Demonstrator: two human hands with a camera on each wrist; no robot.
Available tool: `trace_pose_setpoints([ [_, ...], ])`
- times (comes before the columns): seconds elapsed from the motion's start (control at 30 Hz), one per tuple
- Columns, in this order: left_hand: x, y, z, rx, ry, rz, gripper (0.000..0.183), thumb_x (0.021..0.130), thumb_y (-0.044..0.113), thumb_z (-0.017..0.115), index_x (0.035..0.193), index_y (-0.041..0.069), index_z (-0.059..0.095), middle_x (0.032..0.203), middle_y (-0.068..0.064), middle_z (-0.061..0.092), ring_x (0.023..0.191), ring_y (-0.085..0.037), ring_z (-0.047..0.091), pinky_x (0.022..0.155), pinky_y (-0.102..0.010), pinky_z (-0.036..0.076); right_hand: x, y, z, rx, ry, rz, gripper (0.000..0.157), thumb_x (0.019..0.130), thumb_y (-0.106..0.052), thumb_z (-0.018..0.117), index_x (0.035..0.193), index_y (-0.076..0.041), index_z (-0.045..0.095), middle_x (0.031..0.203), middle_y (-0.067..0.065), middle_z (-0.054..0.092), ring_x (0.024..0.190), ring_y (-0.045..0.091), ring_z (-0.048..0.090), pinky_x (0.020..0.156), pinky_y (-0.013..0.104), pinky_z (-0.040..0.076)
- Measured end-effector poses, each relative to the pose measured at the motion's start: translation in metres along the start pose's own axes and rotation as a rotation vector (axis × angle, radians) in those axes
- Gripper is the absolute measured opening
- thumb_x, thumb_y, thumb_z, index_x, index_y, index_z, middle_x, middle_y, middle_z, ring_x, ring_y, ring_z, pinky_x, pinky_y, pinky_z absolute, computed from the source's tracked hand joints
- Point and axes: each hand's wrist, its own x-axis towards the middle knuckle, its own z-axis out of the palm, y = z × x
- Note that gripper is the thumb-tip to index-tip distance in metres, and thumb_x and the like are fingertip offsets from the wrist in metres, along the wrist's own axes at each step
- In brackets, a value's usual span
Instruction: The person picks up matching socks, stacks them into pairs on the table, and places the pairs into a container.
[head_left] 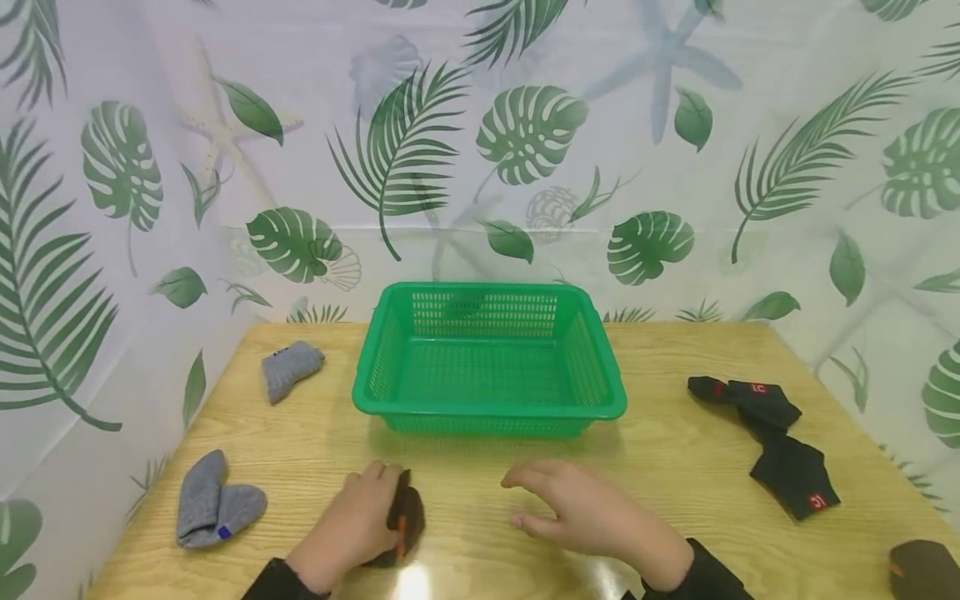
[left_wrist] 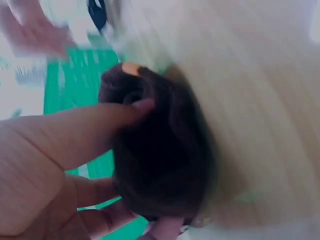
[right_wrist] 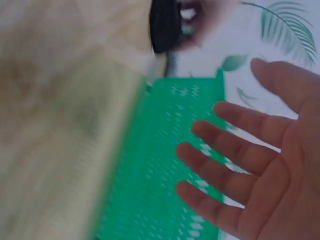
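My left hand (head_left: 358, 515) grips a dark brown sock (head_left: 409, 518) with an orange mark, low over the table in front of the basket. In the left wrist view the thumb presses into the bunched brown fabric, and the other fingers curl beneath it. My right hand (head_left: 570, 507) hovers to the right of it, holding nothing. Its fingers (right_wrist: 235, 160) are spread and relaxed in the right wrist view. Beyond both hands stands a green plastic basket (head_left: 487, 411) with slotted walls and nothing inside.
On the left of the wooden table lie a folded grey sock (head_left: 201, 504) and another grey sock (head_left: 291, 367) farther back. Black socks (head_left: 795, 475) with red marks lie at the right. A brown item (head_left: 924, 571) sits at the lower right corner. Behind hangs a leaf-print cloth (head_left: 540, 192).
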Motion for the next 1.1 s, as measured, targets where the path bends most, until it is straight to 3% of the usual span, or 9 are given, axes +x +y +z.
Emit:
trace_pose_setpoints([
  [0.1, 0.014, 0.032, 0.014, -0.022, -0.033, 0.061, 0.077, 0.059, 0.021, 0.093, 0.124, -0.003, 0.058, 0.115, -0.018, 0.058, 0.098, -0.039, 0.057, 0.082, -0.049, 0.051, 0.013, 0.002, 0.015, -0.003, -0.02, 0.005, 0.028, 0.093, -0.022, 0.066, 0.116, -0.005, 0.066, 0.112, 0.005, 0.068, 0.103, 0.021, 0.064, 0.087, 0.037, 0.052],
  [0.23, 0.039, 0.071, 0.031, -0.069, -0.059, 0.116, 0.071, 0.064, 0.024, 0.091, 0.123, 0.0, 0.06, 0.116, -0.014, 0.06, 0.105, -0.034, 0.057, 0.092, -0.047, 0.047, 0.022, 0.005, 0.03, -0.044, -0.037, 0.072, 0.016, 0.087, -0.013, 0.071, 0.1, -0.004, 0.068, 0.091, 0.005, 0.068, 0.082, 0.019, 0.066, 0.07, 0.032, 0.053],
  [0.33, 0.052, 0.086, 0.038, -0.096, -0.063, 0.128, 0.062, 0.07, 0.026, 0.087, 0.119, 0.0, 0.059, 0.112, -0.012, 0.06, 0.108, -0.031, 0.058, 0.098, -0.047, 0.043, 0.024, 0.008, 0.038, -0.073, -0.01, 0.16, 0.012, 0.08, -0.004, 0.072, 0.089, -0.005, 0.064, 0.077, 0.005, 0.062, 0.07, 0.019, 0.062, 0.059, 0.032, 0.05],
  [0.43, 0.06, 0.091, 0.04, -0.097, -0.063, 0.122, 0.052, 0.073, 0.03, 0.085, 0.109, 0.001, 0.059, 0.101, -0.008, 0.06, 0.099, -0.027, 0.06, 0.091, -0.041, 0.047, 0.025, 0.012, 0.042, -0.07, 0.034, 0.236, 0.014, 0.075, 0.004, 0.07, 0.083, -0.004, 0.061, 0.074, 0.006, 0.057, 0.068, 0.021, 0.061, 0.057, 0.034, 0.049],
  [0.63, 0.065, 0.075, 0.032, -0.19, -0.048, 0.136, 0.027, 0.08, 0.025, 0.079, 0.089, 0.007, 0.06, 0.082, -0.004, 0.06, 0.075, -0.02, 0.059, 0.063, -0.032, 0.048, 0.021, 0.022, 0.04, 0.0, 0.041, 0.282, 0.024, 0.075, 0.011, 0.067, 0.074, -0.009, 0.053, 0.069, 0.001, 0.052, 0.062, 0.014, 0.05, 0.053, 0.028, 0.043],
  [0.77, 0.061, 0.048, 0.02, -0.282, -0.064, 0.092, 0.029, 0.083, 0.022, 0.073, 0.102, 0.001, 0.066, 0.099, -0.013, 0.068, 0.092, -0.03, 0.064, 0.077, -0.042, 0.052, 0.013, 0.032, 0.035, 0.034, 0.019, 0.35, 0.026, 0.078, 0.01, 0.068, 0.075, -0.011, 0.052, 0.069, -0.001, 0.051, 0.062, 0.013, 0.046, 0.054, 0.029, 0.041],
  [0.9, 0.055, 0.023, 0.016, -0.288, -0.071, 0.047, 0.032, 0.081, 0.017, 0.074, 0.107, -0.001, 0.068, 0.107, -0.016, 0.068, 0.104, -0.037, 0.062, 0.088, -0.05, 0.049, 0.006, 0.042, 0.03, 0.04, 0.022, 0.377, 0.027, 0.08, 0.006, 0.071, 0.076, -0.012, 0.051, 0.069, -0.003, 0.048, 0.062, 0.013, 0.044, 0.056, 0.03, 0.04],
  [1.0, 0.054, 0.016, 0.017, -0.255, -0.084, 0.044, 0.025, 0.078, 0.013, 0.076, 0.098, 0.001, 0.068, 0.099, -0.014, 0.069, 0.098, -0.037, 0.063, 0.086, -0.05, 0.049, 0.003, 0.044, 0.031, 0.022, 0.01, 0.354, 0.027, 0.081, 0.003, 0.072, 0.076, -0.012, 0.051, 0.068, -0.003, 0.048, 0.062, 0.012, 0.044, 0.056, 0.029, 0.04],
  [1.1, 0.053, 0.021, 0.015, -0.19, -0.075, 0.034, 0.03, 0.077, 0.01, 0.076, 0.102, -0.001, 0.066, 0.099, -0.017, 0.068, 0.097, -0.038, 0.063, 0.085, -0.05, 0.05, 0.004, 0.041, 0.03, -0.046, -0.018, 0.332, 0.024, 0.08, -0.001, 0.075, 0.077, -0.012, 0.054, 0.071, -0.002, 0.051, 0.063, 0.014, 0.048, 0.057, 0.031, 0.042],
])
